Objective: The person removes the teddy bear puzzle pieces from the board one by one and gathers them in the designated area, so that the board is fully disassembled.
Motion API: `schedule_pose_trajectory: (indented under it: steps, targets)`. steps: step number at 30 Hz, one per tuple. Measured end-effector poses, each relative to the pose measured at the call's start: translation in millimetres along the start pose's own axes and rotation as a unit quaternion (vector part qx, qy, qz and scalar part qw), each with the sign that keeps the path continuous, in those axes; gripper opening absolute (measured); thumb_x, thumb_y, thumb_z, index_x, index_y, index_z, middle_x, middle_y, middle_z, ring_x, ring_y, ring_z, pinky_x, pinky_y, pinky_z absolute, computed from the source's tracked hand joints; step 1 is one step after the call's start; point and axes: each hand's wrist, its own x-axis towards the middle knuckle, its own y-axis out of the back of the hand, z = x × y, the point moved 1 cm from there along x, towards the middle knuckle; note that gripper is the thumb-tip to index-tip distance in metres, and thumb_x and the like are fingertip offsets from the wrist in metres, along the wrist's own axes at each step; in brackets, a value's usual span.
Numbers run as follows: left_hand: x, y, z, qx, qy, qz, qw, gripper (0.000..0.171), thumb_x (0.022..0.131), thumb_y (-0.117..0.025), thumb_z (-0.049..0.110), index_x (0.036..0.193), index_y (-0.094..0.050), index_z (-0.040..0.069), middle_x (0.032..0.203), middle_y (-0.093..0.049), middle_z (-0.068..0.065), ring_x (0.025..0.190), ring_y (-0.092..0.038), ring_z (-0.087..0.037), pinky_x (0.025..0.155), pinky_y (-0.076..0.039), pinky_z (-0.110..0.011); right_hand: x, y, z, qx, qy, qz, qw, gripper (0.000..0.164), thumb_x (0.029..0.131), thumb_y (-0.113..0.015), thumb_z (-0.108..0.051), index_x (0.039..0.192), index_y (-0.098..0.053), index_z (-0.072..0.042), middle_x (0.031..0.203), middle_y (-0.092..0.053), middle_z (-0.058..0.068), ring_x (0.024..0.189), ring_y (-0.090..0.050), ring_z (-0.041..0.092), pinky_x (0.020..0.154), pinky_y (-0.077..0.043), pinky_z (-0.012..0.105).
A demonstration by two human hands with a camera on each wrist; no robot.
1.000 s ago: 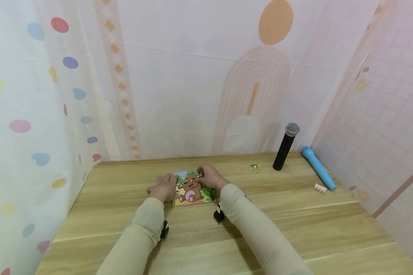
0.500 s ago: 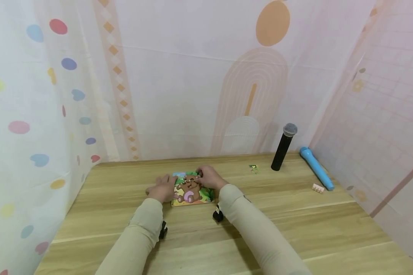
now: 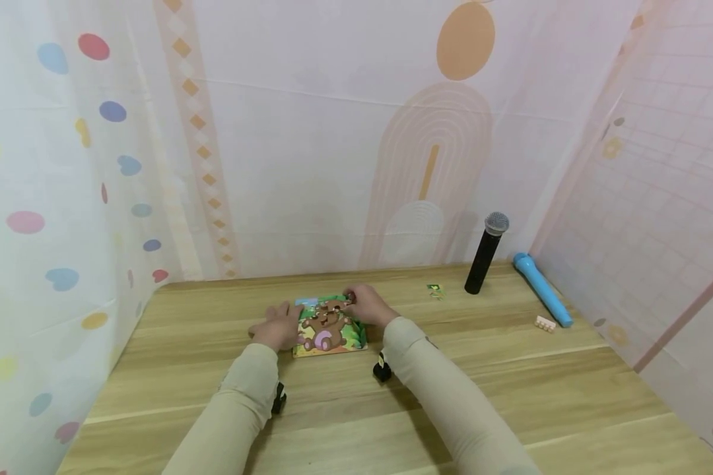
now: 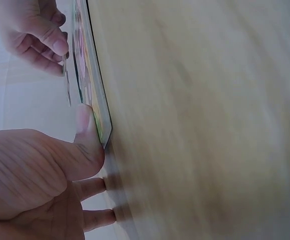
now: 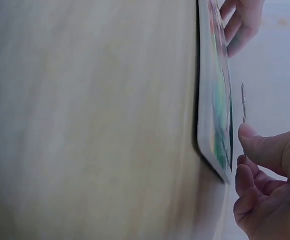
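Observation:
A jigsaw board (image 3: pixel 327 340) with a brown bear picture lies on the table. My left hand (image 3: pixel 277 328) rests at its left side; in the left wrist view the thumb (image 4: pixel 87 135) lies along the board's edge and the other fingers touch the table. My right hand (image 3: pixel 370 307) pinches a thin puzzle piece (image 5: pixel 244 102) between thumb and fingers over the board's upper right part. Seen edge-on from both wrists, the piece stands a little apart from the board's face. Part of the piece is hidden behind the fingers.
Right of the board lies a small green puzzle piece (image 3: pixel 435 291). Farther right, a black microphone (image 3: pixel 482 257) stands upright at the back. A blue microphone-shaped stick (image 3: pixel 543 290) and a small pale pink block (image 3: pixel 545 323) lie near the right edge. Patterned curtains (image 3: pixel 309 165) hang behind the table.
My right hand has shifted slightly right, with the piece now lifted off the bear's head area. The left hand keeps its place at the board. The head view has turned slightly.

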Motion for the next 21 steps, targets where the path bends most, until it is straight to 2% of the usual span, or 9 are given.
schedule_pose_trajectory:
  steps: [9, 21]
  targets:
    - [-1.1, 0.6, -1.9, -0.002, 0.003, -0.001, 1.0000, 0.078, 0.098, -0.069, 0.022, 0.160, -0.024, 0.006, 0.166, -0.009, -0.027, 0.150, -0.004, -0.054, 0.097, -0.026, -0.086, -5, 9, 10, 0.004, -0.019, 0.011, 1.000, 0.027, 0.095, -0.068, 0.001, 0.121, -0.065, 0.004, 0.104, -0.065, 0.013, 0.097, -0.060, 0.023, 0.088, -0.054, 0.037]
    - [0.8, -1.0, -1.9, -0.002, -0.001, 0.001, 1.0000, 0.078, 0.098, -0.068, 0.022, 0.161, -0.025, 0.006, 0.166, -0.010, -0.027, 0.150, -0.004, -0.054, 0.097, -0.025, -0.086, -10, 25, 25, 0.022, -0.054, 0.013, 0.998, 0.035, 0.093, -0.066, 0.006, 0.128, -0.062, 0.005, 0.108, -0.062, 0.013, 0.102, -0.060, 0.026, 0.092, -0.053, 0.039]
